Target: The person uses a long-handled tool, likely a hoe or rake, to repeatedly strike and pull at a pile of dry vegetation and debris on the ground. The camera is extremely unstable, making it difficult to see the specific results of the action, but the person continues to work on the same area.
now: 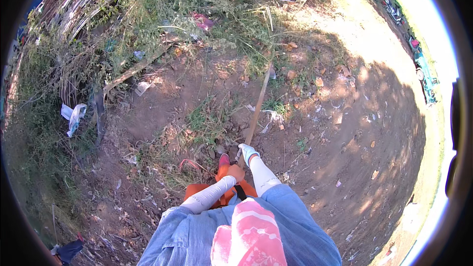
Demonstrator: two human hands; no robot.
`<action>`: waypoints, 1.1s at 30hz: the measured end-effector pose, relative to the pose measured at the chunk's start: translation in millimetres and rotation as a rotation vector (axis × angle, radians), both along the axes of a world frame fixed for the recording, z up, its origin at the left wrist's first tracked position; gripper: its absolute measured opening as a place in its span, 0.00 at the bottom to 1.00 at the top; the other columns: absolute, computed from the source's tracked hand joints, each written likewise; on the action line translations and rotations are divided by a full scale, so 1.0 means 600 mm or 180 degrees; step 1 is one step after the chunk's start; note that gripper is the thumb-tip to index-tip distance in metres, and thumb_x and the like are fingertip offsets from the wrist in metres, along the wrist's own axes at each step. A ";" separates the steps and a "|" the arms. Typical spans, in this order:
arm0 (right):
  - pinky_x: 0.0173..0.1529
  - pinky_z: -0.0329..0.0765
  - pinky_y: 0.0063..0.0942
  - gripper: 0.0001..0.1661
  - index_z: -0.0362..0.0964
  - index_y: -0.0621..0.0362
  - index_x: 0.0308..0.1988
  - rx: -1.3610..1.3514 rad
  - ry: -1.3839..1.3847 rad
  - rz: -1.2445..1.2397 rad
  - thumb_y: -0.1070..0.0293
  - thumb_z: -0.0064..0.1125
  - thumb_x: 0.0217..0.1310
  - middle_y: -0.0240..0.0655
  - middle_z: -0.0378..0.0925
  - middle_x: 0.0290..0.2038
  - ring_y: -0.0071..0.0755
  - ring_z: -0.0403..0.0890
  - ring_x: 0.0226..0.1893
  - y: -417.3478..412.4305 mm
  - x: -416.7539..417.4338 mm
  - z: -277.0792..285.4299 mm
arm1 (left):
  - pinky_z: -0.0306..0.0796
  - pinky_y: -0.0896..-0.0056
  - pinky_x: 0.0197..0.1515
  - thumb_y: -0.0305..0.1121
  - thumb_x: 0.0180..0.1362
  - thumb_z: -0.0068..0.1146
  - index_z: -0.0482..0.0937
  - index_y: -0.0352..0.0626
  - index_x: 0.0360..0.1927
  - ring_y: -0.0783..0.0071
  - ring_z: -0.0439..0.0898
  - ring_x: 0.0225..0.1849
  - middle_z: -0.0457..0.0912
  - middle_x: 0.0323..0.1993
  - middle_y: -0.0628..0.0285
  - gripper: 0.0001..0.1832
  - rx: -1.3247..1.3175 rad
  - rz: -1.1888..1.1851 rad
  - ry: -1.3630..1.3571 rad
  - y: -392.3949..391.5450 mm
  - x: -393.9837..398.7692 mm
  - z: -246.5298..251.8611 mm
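Note:
A long wooden handle [258, 109] slants away from my body over the dirt, up and to the right. My right hand [247, 153], in a pale glove, is closed around it a little ahead of my left. Close to my waist, my left hand [235, 173] grips the same handle near its lower end. The handle's far end reaches weeds, beside a small grey piece [272, 72]; whether that is a tool blade, I cannot tell. Under the handle lie loose soil and a tuft of green grass [207, 120]. One red shoe [224, 160] shows in front of me.
Tangled weeds [221, 3] and a heap of dry stalks [79, 11] stand ahead and left. A thick branch [136, 67] lies at their edge. White plastic scraps [274, 116] litter the ground. A person [68, 252] shows at lower left; a teal vehicle [424, 75] stands far right.

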State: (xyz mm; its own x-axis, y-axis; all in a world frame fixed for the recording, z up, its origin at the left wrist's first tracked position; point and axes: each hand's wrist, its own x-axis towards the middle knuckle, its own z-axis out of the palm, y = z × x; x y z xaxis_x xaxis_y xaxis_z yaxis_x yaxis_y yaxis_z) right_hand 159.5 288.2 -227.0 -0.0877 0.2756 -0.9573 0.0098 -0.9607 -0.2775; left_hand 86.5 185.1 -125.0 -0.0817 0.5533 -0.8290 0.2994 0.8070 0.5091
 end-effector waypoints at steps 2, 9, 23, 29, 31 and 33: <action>0.22 0.72 0.39 0.11 0.63 0.54 0.24 0.0036 0.0507 0.0206 0.62 0.50 0.56 0.34 0.65 0.14 0.40 0.68 0.14 0.000 -0.008 0.005 | 0.73 0.59 0.23 0.35 0.49 0.50 0.75 0.24 0.31 0.53 0.80 0.21 0.78 0.23 0.41 0.18 0.0083 0.0161 0.0166 -0.010 -0.005 0.039; 0.27 0.74 0.41 0.12 0.64 0.54 0.23 -0.0415 0.1445 0.0075 0.60 0.51 0.54 0.36 0.69 0.16 0.42 0.72 0.17 -0.067 -0.105 0.050 | 0.74 0.60 0.24 0.35 0.47 0.49 0.74 0.22 0.30 0.50 0.80 0.27 0.77 0.25 0.38 0.18 0.0513 -0.0242 0.1011 -0.082 -0.085 0.078; 0.32 0.76 0.40 0.09 0.63 0.56 0.28 -0.0395 0.0685 0.0717 0.64 0.50 0.53 0.34 0.69 0.22 0.38 0.74 0.23 -0.211 0.037 0.047 | 0.71 0.56 0.41 0.44 0.45 0.57 0.76 0.30 0.34 0.45 0.77 0.38 0.77 0.34 0.39 0.23 -0.0320 -0.0236 0.0771 -0.444 0.040 0.325; 0.32 0.76 0.40 0.10 0.62 0.57 0.30 -0.0586 0.0422 0.0932 0.63 0.50 0.53 0.36 0.69 0.24 0.38 0.74 0.25 -0.172 0.098 -0.014 | 0.69 0.55 0.41 0.49 0.47 0.57 0.75 0.31 0.35 0.45 0.77 0.38 0.78 0.31 0.39 0.26 -0.0655 0.0015 0.0474 -0.408 0.114 0.385; 0.31 0.77 0.39 0.10 0.62 0.58 0.32 -0.0833 0.0431 0.0881 0.64 0.49 0.54 0.35 0.69 0.24 0.38 0.75 0.25 -0.144 0.100 -0.033 | 0.72 0.60 0.29 0.45 0.48 0.57 0.75 0.32 0.34 0.55 0.79 0.26 0.79 0.24 0.46 0.22 -0.0469 0.0257 0.0549 -0.403 0.138 0.393; 0.31 0.78 0.37 0.11 0.63 0.59 0.36 -0.1103 0.0394 0.1081 0.65 0.48 0.54 0.34 0.71 0.26 0.38 0.77 0.26 -0.111 0.118 -0.041 | 0.72 0.66 0.21 0.42 0.48 0.57 0.75 0.32 0.34 0.63 0.78 0.19 0.78 0.21 0.51 0.20 -0.0772 0.0597 0.0405 -0.377 0.165 0.423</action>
